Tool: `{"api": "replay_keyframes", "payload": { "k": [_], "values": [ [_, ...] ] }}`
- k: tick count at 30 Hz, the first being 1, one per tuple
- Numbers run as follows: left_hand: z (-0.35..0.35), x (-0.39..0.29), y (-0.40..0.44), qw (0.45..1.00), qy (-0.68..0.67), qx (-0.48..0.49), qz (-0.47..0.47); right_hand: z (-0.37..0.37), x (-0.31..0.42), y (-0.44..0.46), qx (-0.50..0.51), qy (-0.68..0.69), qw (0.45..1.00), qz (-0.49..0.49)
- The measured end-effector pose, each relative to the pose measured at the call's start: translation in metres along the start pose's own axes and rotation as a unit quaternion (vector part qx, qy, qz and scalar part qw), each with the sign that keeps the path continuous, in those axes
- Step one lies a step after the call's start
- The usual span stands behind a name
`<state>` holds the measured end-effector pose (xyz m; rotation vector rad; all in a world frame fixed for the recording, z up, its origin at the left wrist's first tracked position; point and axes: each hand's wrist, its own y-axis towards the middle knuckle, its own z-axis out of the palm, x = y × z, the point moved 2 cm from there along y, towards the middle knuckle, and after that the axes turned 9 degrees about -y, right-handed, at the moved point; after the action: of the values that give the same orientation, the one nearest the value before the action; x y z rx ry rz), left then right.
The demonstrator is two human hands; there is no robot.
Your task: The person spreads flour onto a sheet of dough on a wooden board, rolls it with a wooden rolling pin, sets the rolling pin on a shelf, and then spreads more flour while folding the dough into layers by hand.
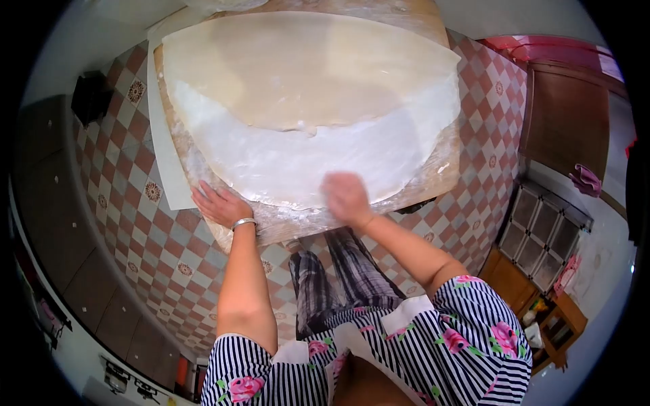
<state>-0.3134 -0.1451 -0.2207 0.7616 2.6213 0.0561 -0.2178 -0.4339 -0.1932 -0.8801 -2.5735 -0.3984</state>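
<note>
A large, thin sheet of dough (271,74) covers most of a wooden board (443,172). Its near part is white with flour (291,162), and an edge of plainer dough runs across its middle. My left hand (221,205), with a silver bracelet at the wrist, lies flat with fingers spread on the board's floured near-left corner, beside the dough. My right hand (345,197) is over the dough's near edge, right of centre. It is blurred, and its fingers cannot be made out.
A pale sheet (169,169) hangs out past the board's left edge. Below is a checkered tile floor (152,233). A dark box-like object (92,97) stands at the left. On the right are a brown cabinet (565,122), a glass-paned rack (542,233) and a wooden stool (558,331).
</note>
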Motion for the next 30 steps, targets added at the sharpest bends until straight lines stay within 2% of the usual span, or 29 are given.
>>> {"api": "replay_keyframes", "payload": {
  "k": [2,3,6,9,12,15,17,19,21,23,25,28,30],
  "values": [
    [-0.005,-0.003,-0.001,1.000,0.000,0.012,-0.005,-0.039,-0.014,0.036,-0.065,-0.077,0.971,0.217],
    [-0.004,-0.003,-0.001,1.000,0.000,0.010,-0.003,-0.047,-0.014,0.046,-0.078,-0.073,0.963,0.249],
    [-0.002,-0.006,0.002,1.000,-0.003,0.015,-0.012,-0.049,-0.013,0.047,0.038,-0.005,0.999,0.006],
    [-0.007,-0.007,0.002,1.000,0.002,0.020,-0.017,-0.060,-0.014,0.065,0.031,-0.023,0.995,0.092],
    [-0.011,-0.013,0.003,0.999,0.007,0.027,-0.024,-0.079,0.007,0.115,-0.004,-0.051,0.997,0.058],
    [-0.014,-0.016,0.005,0.999,0.004,0.030,-0.030,-0.105,0.008,0.185,-0.112,0.017,0.992,0.050],
    [-0.013,-0.014,0.005,0.999,-0.004,0.034,-0.032,-0.122,0.002,0.250,-0.165,0.019,0.985,0.039],
    [-0.016,-0.015,0.005,0.998,-0.016,0.040,-0.036,-0.130,-0.002,0.323,-0.175,0.050,0.982,0.046],
    [-0.022,-0.021,0.007,0.998,-0.009,0.051,-0.046,-0.118,-0.008,0.392,-0.096,0.047,0.989,0.102],
    [-0.024,-0.023,0.011,0.997,-0.009,0.056,-0.047,-0.082,-0.033,0.450,-0.086,-0.097,0.988,0.086],
    [-0.025,-0.020,0.010,0.997,-0.016,0.065,-0.044,-0.056,-0.052,0.495,0.002,-0.181,0.976,0.122],
    [-0.022,-0.016,0.011,0.995,-0.024,0.083,-0.050,-0.007,-0.104,0.527,0.052,-0.290,0.951,0.097],
    [-0.019,-0.013,0.011,0.995,-0.034,0.086,-0.048,0.008,-0.124,0.539,0.100,-0.312,0.936,0.129]
  ]
}}
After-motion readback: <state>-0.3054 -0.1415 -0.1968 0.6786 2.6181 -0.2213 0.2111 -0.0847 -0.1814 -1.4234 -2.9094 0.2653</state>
